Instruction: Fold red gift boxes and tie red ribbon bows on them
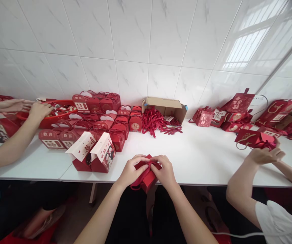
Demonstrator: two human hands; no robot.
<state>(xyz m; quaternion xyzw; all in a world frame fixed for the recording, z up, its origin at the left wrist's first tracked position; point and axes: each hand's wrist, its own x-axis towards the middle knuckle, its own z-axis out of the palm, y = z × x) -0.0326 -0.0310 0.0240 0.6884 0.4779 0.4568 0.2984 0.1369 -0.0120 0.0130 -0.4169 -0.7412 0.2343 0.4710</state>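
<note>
A small red gift box (148,182) is at the table's front edge, between my two hands. Across its top runs a dark red ribbon (143,174), gathered near the middle, with a loop hanging down on the left. My left hand (135,170) pinches the ribbon between thumb and fingers from the left side. From the right, my right hand (164,169) pinches it close to the same spot, fingers curled over the box. The ribbon's crossing is partly covered by my fingertips, so I cannot tell whether it is knotted.
Finished-looking red boxes (100,122) stand in rows at left. A cardboard carton (166,101) spills red ribbons (153,122) at the back. Co-workers' hands reach into a red basin (59,113) at left and hold a red box (252,138) at right. White table (194,156) lies beneath.
</note>
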